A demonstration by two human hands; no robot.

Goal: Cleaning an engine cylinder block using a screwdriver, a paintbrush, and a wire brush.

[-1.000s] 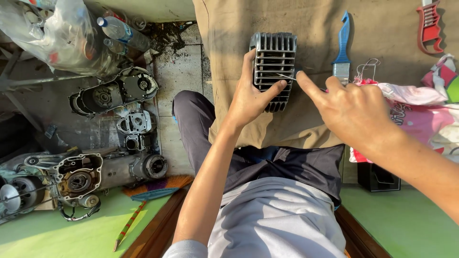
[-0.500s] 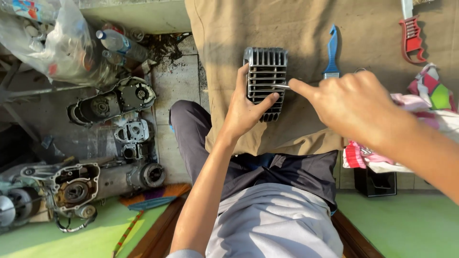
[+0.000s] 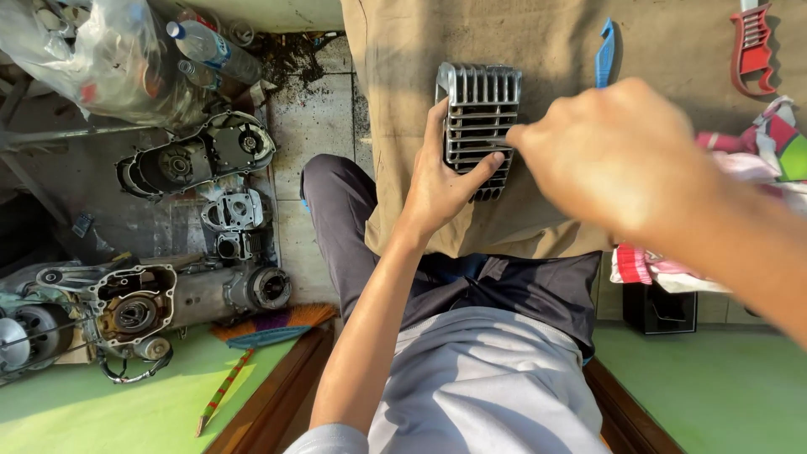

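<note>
A grey finned metal engine part [image 3: 479, 101] lies on a brown cloth [image 3: 403, 67] spread in front of my knees. My left hand [image 3: 441, 189] grips it from below, thumb on its left edge and fingers on its lower fins. My right hand [image 3: 614, 155] hovers at the part's right side, blurred, with its fingers curled shut and the fingertips touching the fins. Whether something thin is pinched in it is hidden.
A blue-handled brush [image 3: 603, 50], a red tool [image 3: 751, 46] and a coloured rag [image 3: 773, 143] lie on the cloth to the right. On the floor to the left are engine casings [image 3: 197, 160], a crankcase [image 3: 134, 307], a plastic bag [image 3: 92, 59], a bottle [image 3: 210, 46] and a broom [image 3: 269, 328].
My right hand has closed from a pointing finger into curled fingers and moved left onto the fins. My left hand keeps its grip on the part.
</note>
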